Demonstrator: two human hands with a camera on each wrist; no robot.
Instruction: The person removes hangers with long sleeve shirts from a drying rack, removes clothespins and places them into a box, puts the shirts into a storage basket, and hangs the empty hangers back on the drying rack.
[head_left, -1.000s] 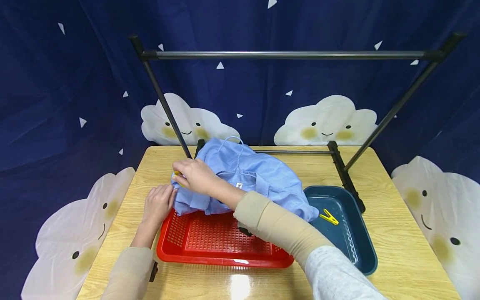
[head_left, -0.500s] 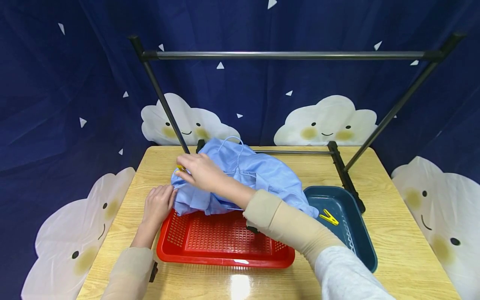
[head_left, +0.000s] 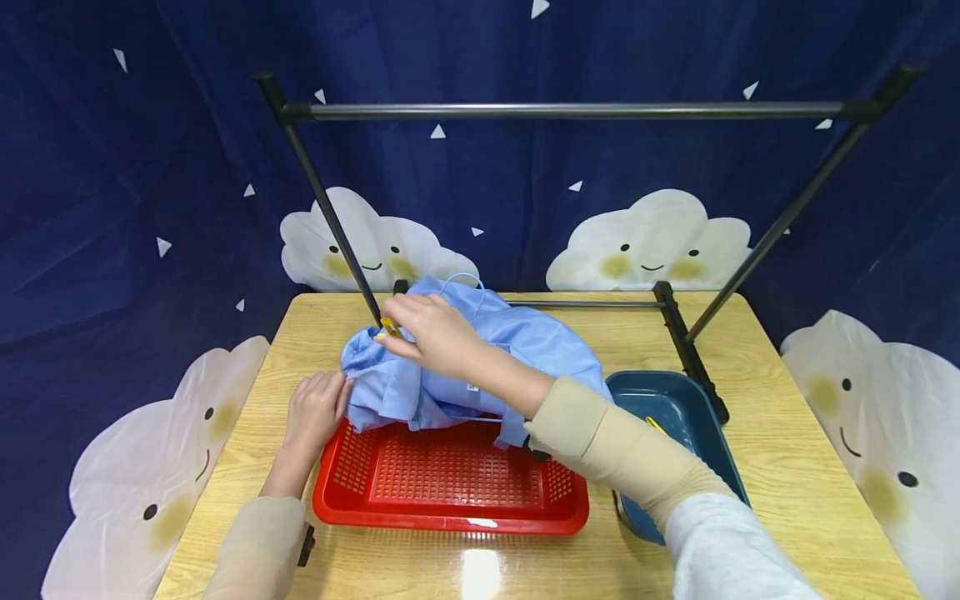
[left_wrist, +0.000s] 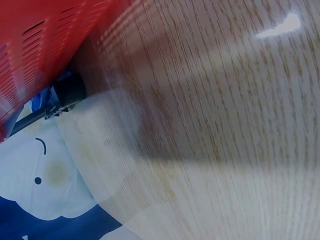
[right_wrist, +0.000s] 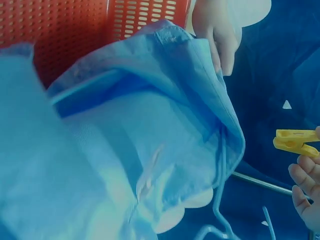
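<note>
Light blue cloth garment [head_left: 517, 333], with a blue hanger [head_left: 468, 275] in it, lies bunched over the back of the red basket [head_left: 457, 483]. At its left end the left hand [head_left: 315, 408] pinches the cloth edge [right_wrist: 200, 55]. Above the garment, the right hand [head_left: 438, 333] holds a yellow clothespin [head_left: 390, 327] between thumb and fingers. In the right wrist view that clothespin [right_wrist: 295, 141] is clear of the cloth. The left wrist view shows neither hand.
A black rack with a metal bar [head_left: 570, 110] stands behind. The dark teal tray [head_left: 675, 400], partly under the right forearm, holds another yellow clothespin [head_left: 656, 426]. Wooden table [head_left: 802, 467] surrounds them.
The right hand has moved right and slightly back from the garment's left end, carrying the clothespin. Its forearm now covers more of the tray. The left hand has stayed in place.
</note>
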